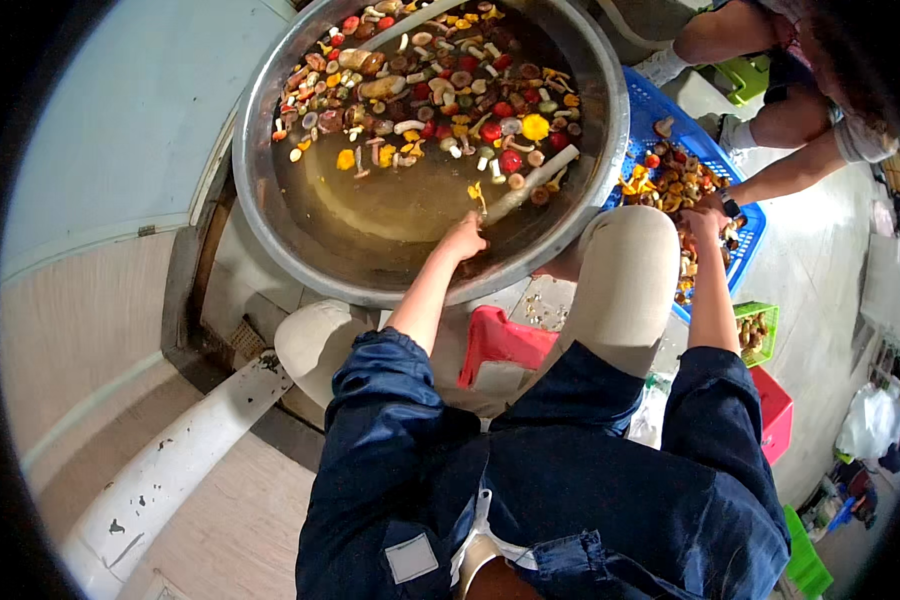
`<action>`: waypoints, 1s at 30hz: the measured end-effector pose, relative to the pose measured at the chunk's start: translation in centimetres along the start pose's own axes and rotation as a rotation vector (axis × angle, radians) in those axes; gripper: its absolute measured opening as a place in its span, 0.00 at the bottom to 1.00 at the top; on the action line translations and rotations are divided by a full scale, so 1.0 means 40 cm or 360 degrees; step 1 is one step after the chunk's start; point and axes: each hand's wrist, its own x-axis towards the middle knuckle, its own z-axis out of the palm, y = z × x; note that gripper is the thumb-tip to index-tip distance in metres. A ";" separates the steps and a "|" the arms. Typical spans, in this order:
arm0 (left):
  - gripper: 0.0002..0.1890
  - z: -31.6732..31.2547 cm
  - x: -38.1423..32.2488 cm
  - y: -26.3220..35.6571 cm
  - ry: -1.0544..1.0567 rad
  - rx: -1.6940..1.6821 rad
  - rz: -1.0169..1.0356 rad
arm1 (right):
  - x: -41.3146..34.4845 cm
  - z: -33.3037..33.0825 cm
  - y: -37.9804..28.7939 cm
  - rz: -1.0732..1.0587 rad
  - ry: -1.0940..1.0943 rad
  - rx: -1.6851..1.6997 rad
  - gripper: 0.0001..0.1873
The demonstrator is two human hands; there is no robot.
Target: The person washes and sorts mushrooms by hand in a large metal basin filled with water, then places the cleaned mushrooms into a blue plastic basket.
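Observation:
My left hand (461,238) reaches over the near side of a large round metal basin (244,176) of brownish water. Just beyond its fingertips is a small yellow mushroom (476,193); I cannot tell whether the fingers grip its stem. Many red, yellow, brown and white mushrooms (461,86) float toward the basin's far side. At the right, my right hand (705,222) is down at the heap of mushrooms (664,180) in a blue plastic basket (750,225), its fingers partly hidden. Another person's hand, with a dark wristwatch (730,205), is right beside it.
A pale pipe (534,182) slants in the water near my left hand. My knee (634,251) rises between basin and basket. A red plastic stool (495,341) is below the basin. A green basket (757,330) holds mushrooms. The other person's legs (795,124) are beyond the blue basket.

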 end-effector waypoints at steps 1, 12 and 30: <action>0.25 0.014 0.004 0.003 -0.0041 0.0193 -0.0007 | 0.009 0.004 0.010 -0.0034 0.0126 -0.0026 0.13; 0.15 -0.126 -0.120 -0.084 -0.0566 -0.1750 -0.0097 | -0.466 -0.250 -0.678 -0.1558 -0.1006 0.0996 0.19; 0.10 -0.132 -0.074 -0.193 0.0370 -0.2072 -0.0249 | -0.525 0.065 -0.827 -0.0884 -0.1436 0.1285 0.15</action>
